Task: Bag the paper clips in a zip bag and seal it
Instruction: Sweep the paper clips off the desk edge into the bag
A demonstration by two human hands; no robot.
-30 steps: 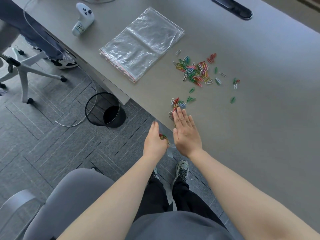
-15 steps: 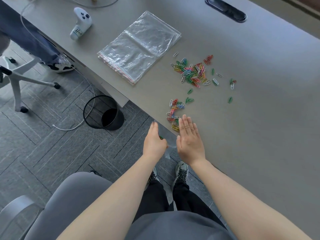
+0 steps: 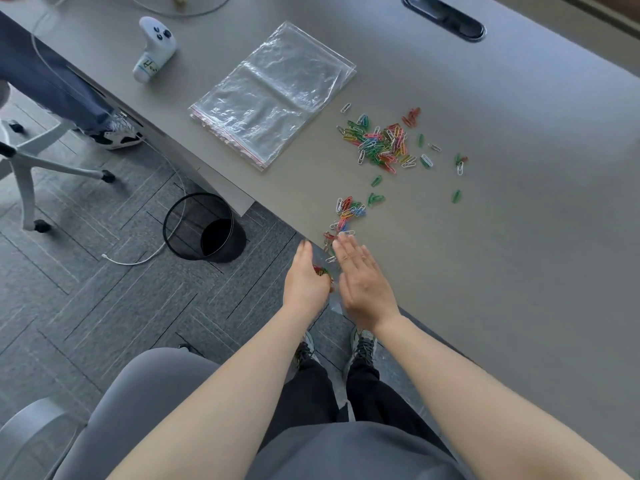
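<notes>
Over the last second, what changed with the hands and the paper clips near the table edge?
The right hand drew back toward the table edge, sweeping clips toward the left hand, which stayed cupped just off the edge, holding a few clips and what looks like clear plastic. The near clips are uncovered now. The main pile and zip bags stayed put.

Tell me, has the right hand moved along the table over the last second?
Yes. The right hand has slid back toward the table edge, away from the zip bags.
</notes>
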